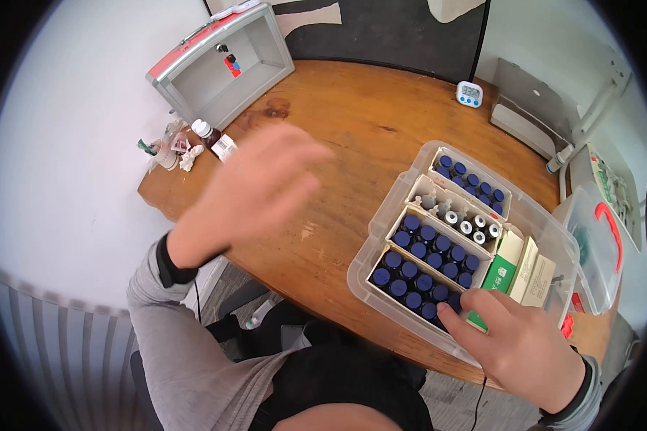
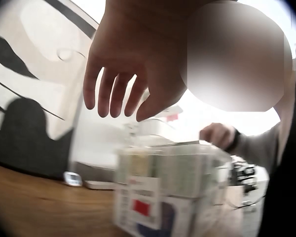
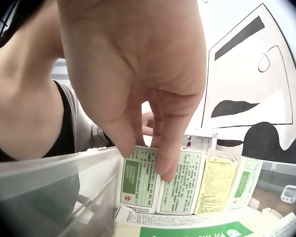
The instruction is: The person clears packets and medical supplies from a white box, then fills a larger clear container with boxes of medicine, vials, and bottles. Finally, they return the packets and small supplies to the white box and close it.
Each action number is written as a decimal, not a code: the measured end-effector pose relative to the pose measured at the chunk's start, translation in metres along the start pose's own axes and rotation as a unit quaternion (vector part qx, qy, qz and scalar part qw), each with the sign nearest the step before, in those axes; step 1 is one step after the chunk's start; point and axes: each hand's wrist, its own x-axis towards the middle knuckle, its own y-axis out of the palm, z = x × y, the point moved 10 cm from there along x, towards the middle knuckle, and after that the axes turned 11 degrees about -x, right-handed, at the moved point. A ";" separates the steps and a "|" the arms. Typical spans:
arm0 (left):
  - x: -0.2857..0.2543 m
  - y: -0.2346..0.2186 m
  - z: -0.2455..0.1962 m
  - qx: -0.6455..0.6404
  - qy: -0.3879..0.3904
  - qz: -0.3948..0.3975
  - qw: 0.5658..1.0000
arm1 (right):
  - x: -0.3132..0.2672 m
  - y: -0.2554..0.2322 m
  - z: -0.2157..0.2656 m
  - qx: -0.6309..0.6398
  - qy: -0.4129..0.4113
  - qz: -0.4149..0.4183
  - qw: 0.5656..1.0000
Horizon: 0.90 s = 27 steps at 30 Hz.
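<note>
Four vial boxes (image 1: 449, 191), one plastic tub (image 1: 543, 231), one timer (image 1: 469, 95), one metal case (image 1: 255, 65)

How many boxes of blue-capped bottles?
3: near box by the right hand, next box beside it, far box past the silver-capped vials. More may be hidden underneath.

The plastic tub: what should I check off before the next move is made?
1. Tub open on top: ok, its contents show.
2. Blue-capped bottles upright: ok, standing in rows.
3. Left hand free: ok, it holds nothing above the table.
4. Right hand has a firm hold: cannot tell; it is at the tub's near side and hides any grasp.
5. Tub's base fully on the table: cannot tell; its near side is by the edge.
</note>
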 end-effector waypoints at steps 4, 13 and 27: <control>-0.068 -0.046 0.132 0.074 -0.202 -0.076 0.974 | 0.003 0.000 0.000 -0.014 -0.032 -0.007 0.999; -0.150 -0.013 0.236 0.052 -0.321 -0.020 0.946 | -0.009 -0.025 -0.025 0.055 -0.019 -0.091 0.994; -0.146 0.003 0.270 0.075 -0.289 -0.049 0.953 | -0.041 -0.019 -0.087 0.069 0.095 -0.095 0.989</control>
